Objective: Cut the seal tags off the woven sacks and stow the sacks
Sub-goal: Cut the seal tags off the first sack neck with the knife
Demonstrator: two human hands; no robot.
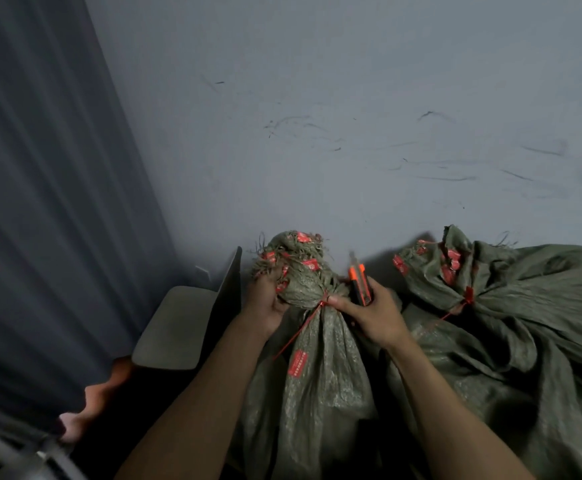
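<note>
A green woven sack (320, 375) stands in front of me, its neck cinched by a red seal tie (322, 304) whose long tail and red tag (298, 363) hang down the front. My left hand (265, 303) grips the bunched top of the sack, which carries several red stickers. My right hand (369, 313) holds an orange and black utility knife (360, 280) with the blade end pointing up, while its thumb presses at the tie. A second green sack (525, 306) lies to the right, its neck also bound by a red seal (468, 295).
A grey scuffed wall (352, 116) rises right behind the sacks. A grey curtain (40, 202) hangs at the left. A grey chair seat (175, 327) stands left of the sack, close to my left forearm. Metal tubing (23, 455) shows at the bottom left.
</note>
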